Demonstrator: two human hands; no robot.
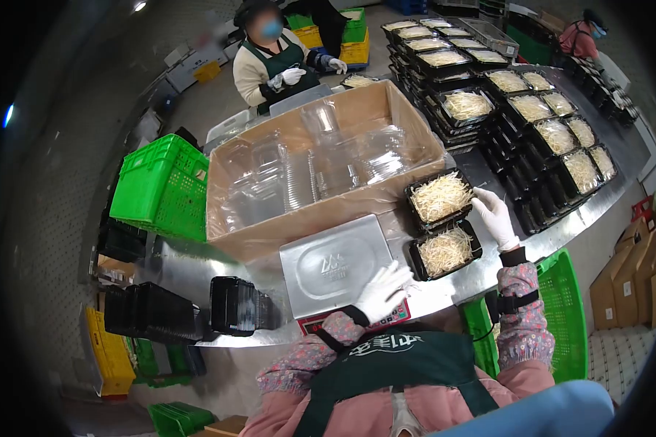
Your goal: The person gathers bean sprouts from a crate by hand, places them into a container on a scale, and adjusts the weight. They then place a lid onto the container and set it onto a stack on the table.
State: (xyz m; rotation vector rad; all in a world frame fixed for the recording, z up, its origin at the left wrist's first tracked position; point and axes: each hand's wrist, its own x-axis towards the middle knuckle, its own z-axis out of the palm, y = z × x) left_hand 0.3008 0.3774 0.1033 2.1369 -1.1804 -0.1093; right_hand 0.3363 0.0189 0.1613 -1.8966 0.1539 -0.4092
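Right of center in the frame, the gloved right hand (494, 217) has its fingertips at the edge of the upper bean sprout tray (439, 197) (whether pinching it, I cannot tell). The left hand (385, 293), fingers extended and loosely spread, is at the lower right of the digital scale (329, 262), near the lower bean sprout tray (446, 252).

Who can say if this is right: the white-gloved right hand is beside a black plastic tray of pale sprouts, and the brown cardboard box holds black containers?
Wrong colour: the head view shows clear plastic containers in the box. The right hand is beside the tray.
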